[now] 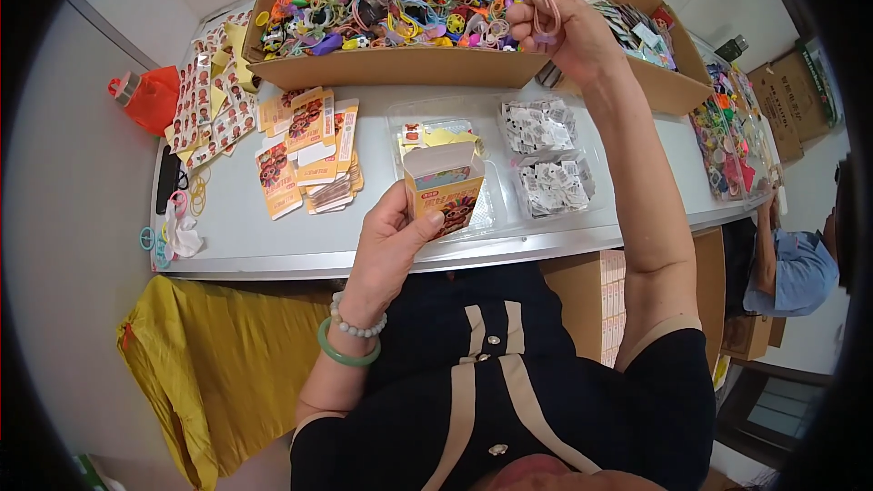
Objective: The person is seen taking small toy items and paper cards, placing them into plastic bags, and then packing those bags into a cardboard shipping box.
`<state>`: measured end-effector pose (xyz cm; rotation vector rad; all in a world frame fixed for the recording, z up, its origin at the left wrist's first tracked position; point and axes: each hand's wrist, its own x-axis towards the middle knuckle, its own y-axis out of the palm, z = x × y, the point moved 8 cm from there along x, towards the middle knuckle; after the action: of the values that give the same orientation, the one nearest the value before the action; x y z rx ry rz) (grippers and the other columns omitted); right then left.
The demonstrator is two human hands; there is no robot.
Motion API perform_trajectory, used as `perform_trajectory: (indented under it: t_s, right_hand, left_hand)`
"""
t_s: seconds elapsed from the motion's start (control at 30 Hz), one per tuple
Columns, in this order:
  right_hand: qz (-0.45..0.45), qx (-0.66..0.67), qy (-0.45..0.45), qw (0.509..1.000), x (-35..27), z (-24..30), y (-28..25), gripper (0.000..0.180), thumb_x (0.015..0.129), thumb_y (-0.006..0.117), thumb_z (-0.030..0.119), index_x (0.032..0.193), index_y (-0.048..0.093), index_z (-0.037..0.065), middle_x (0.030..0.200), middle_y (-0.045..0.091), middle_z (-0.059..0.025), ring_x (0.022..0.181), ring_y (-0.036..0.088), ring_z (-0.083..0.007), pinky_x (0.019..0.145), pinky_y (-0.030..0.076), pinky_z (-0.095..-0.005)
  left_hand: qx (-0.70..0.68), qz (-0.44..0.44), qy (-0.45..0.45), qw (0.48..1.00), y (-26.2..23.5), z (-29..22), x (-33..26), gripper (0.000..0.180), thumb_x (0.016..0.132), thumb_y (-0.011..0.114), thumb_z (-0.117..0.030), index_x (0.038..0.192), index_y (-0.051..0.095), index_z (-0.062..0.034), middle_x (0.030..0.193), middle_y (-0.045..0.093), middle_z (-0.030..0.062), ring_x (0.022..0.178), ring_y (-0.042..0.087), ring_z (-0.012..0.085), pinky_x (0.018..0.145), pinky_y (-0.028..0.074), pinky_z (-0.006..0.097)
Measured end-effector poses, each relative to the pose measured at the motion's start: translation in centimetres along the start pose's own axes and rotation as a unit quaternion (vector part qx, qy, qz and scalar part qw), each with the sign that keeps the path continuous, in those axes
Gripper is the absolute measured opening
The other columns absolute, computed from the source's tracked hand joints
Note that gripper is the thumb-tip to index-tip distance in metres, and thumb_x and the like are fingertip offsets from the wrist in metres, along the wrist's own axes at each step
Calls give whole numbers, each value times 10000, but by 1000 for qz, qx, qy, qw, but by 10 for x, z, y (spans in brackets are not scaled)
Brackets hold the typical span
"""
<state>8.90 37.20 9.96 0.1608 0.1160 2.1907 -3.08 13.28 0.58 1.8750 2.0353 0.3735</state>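
My left hand [393, 238] grips a small orange printed carton [446, 195], held upright with its top flap open, above the table's front edge. Raised at the far right, my right hand [568, 32] pinches a pink elastic hair tie [546, 14] with a small purplish piece hanging from it. Just left of that hand is a large cardboard box [400, 66] heaped with colourful small toys and hair ties. Behind the carton lies a clear plastic tray [394, 115] with yellow cards. Its right compartments hold small white printed packets [538, 125], [555, 188].
Flat orange cartons [309, 150] are piled at left, near sticker sheets [214, 95] and a red bag [150, 100]. A second cardboard box [682, 91] holds flat packets at right. Beyond it, a co-worker in a blue shirt [796, 259] sits beside another heap of trinkets [732, 141].
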Motion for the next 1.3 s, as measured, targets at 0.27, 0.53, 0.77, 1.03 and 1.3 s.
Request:
perform_trajectory:
  t_s: [0.27, 0.53, 0.77, 1.03, 1.3]
  right_hand:
    - [4, -267, -200, 943, -87, 20, 94, 79, 798, 570, 72, 875, 565, 56, 781, 617, -52, 662, 584, -132, 511, 441, -256]
    - [112, -490, -447, 740, -147, 7, 142, 285, 647, 657, -1, 920, 584, 34, 878, 572, -99, 658, 566, -240, 548, 474, -312]
    - [105, -563, -303, 762, -151, 12, 132, 189, 701, 678, 27, 870, 594, 34, 1074, 569, -132, 987, 561, -322, 798, 481, -378]
    - [75, -365, -204, 905, -162, 9, 105, 150, 828, 599, 116, 942, 642, 28, 1201, 537, -157, 1130, 504, -281, 959, 374, -362]
    - [98, 77, 250, 960, -208, -96, 82, 292, 793, 627, 204, 990, 618, -10, 1010, 615, -76, 959, 559, -147, 863, 420, -277]
  left_hand:
    - [14, -3, -10, 1000, 0, 8, -4, 233, 883, 555, -58, 1100, 514, 14, 1028, 581, 39, 911, 525, 70, 847, 441, 239]
    - [-18, 18, -23, 999, 9, 11, -11, 273, 887, 550, -46, 1146, 486, 14, 1061, 571, 45, 967, 540, 89, 859, 463, 252]
    - [-31, 24, -20, 999, 13, 9, -16, 271, 886, 557, -52, 1142, 493, 11, 1074, 565, 45, 963, 540, 88, 850, 464, 245]
    - [-8, 29, -1, 1000, 16, 9, -25, 340, 877, 568, -50, 1200, 481, 10, 1086, 559, 36, 963, 526, 90, 852, 448, 237]
    - [-25, 71, -52, 996, 23, 37, -62, 365, 875, 571, -38, 1222, 467, 10, 1155, 540, 45, 1030, 510, 96, 910, 412, 241]
